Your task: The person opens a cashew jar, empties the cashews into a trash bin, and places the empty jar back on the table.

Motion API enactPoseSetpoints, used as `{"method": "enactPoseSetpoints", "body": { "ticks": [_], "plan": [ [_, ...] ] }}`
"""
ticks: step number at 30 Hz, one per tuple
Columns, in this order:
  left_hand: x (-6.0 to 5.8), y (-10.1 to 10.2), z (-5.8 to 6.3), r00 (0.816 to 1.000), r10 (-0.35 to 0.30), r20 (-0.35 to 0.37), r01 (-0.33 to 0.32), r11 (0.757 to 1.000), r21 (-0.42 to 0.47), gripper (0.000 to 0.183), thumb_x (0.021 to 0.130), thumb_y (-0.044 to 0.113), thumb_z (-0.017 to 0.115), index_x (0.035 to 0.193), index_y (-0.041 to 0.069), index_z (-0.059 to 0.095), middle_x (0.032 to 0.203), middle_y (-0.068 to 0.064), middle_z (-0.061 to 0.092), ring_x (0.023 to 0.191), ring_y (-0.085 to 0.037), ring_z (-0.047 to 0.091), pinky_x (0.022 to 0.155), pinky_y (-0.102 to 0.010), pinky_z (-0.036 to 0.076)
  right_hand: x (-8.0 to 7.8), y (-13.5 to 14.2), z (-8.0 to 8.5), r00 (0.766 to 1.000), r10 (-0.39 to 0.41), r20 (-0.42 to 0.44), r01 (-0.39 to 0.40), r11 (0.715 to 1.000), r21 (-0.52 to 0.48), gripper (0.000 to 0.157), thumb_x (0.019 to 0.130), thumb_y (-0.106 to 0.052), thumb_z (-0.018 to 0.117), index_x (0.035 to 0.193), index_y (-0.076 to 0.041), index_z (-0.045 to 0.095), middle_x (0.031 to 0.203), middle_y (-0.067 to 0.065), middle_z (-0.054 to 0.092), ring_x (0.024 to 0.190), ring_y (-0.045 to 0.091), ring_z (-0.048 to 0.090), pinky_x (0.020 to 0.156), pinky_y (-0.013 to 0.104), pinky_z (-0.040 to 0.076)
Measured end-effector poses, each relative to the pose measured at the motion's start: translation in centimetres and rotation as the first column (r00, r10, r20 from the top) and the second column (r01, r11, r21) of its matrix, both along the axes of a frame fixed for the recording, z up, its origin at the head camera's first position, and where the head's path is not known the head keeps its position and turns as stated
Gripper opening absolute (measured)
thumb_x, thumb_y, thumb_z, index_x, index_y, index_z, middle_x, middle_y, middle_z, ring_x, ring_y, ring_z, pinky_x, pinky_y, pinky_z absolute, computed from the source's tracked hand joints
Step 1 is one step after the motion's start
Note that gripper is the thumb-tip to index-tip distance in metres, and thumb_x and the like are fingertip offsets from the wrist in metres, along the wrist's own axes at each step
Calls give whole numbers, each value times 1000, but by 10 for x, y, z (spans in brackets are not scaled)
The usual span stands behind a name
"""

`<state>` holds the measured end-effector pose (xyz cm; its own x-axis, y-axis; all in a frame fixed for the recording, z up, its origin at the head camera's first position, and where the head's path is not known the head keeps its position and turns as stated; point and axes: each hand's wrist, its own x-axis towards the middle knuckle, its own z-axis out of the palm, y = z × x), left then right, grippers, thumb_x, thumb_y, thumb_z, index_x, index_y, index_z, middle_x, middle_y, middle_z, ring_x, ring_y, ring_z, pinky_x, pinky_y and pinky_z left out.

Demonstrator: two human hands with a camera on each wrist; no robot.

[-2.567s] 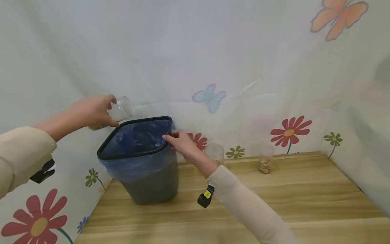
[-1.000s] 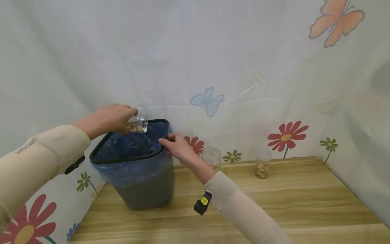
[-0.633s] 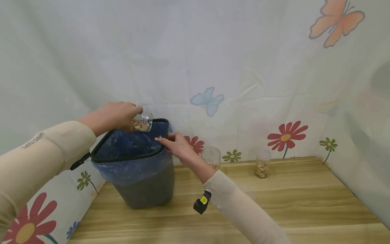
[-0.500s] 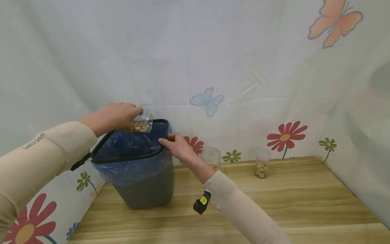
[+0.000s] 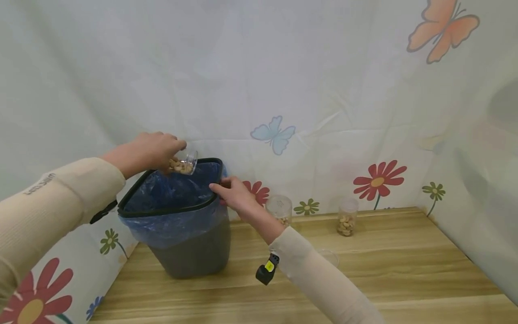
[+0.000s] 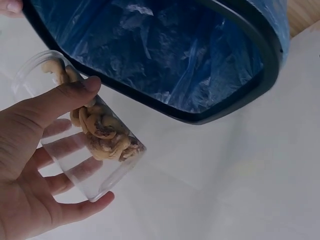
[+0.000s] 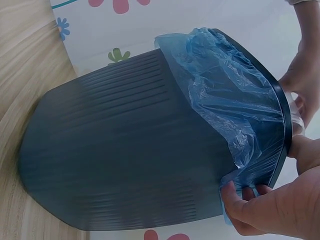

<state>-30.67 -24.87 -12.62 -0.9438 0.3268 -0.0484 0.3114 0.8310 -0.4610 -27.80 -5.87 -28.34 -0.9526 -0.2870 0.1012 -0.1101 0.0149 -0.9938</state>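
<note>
My left hand (image 5: 155,155) grips a small clear plastic jar (image 6: 107,175), lidless and lying nearly on its side above the trash can's opening in the head view. Cashews (image 6: 102,127) lie along the jar's lower wall, close up in the left wrist view. Below stands a grey trash can (image 5: 198,256) with a black rim (image 5: 166,210) and a blue bag liner (image 5: 174,229) folded over it. My right hand (image 5: 236,193) holds the can's right rim; its fingers (image 7: 245,192) curl at the liner's edge in the right wrist view.
Two more clear jars with nuts stand at the back of the wooden table (image 5: 388,265): a wider jar (image 5: 279,207) partly behind the right wrist, and a narrow jar (image 5: 347,218) further right. A clear round lid (image 5: 329,257) lies by the right forearm. Printed cloth walls enclose the table.
My left hand has brought the jar rightward and down from the can's far left side to over its opening, then slightly back left. The right hand keeps its hold on the rim.
</note>
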Motion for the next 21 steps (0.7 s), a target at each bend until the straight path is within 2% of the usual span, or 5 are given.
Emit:
{"method": "enactPoseSetpoints", "body": {
  "ticks": [11, 16, 21],
  "plan": [
    [-1, 9, -3, 999, 0, 36, 0, 1000, -7, 79, 73, 18, 93, 141, 4, 54, 127, -17, 63, 102, -36, 65, 74, -55, 55, 1, -3, 3, 1000, 11, 13, -11, 1000, -13, 56, 101, -32, 65, 143, 0, 46, 138, 15, 55, 121, 27, 62, 104, 45, 49],
    [-3, 2, -6, 999, -12, 35, 13, 1000, -3, 79, 71, 20, 94, 137, 2, 55, 124, -19, 64, 101, -38, 65, 75, -55, 56, 2, -3, 4, 1000, 2, 16, -2, 1000, -6, 57, 101, -32, 65, 144, 0, 46, 139, 15, 55, 122, 26, 62, 103, 42, 50],
    [-4, -8, -9, 1000, -16, 19, 17, 1000, -21, 75, 72, 20, 93, 135, 0, 57, 117, -19, 65, 94, -35, 66, 74, -52, 57, 1, -2, 2, 1000, 4, 9, -4, 1000, -17, 56, 102, -32, 64, 144, -1, 45, 139, 15, 54, 123, 26, 61, 103, 43, 49]
  ]
}}
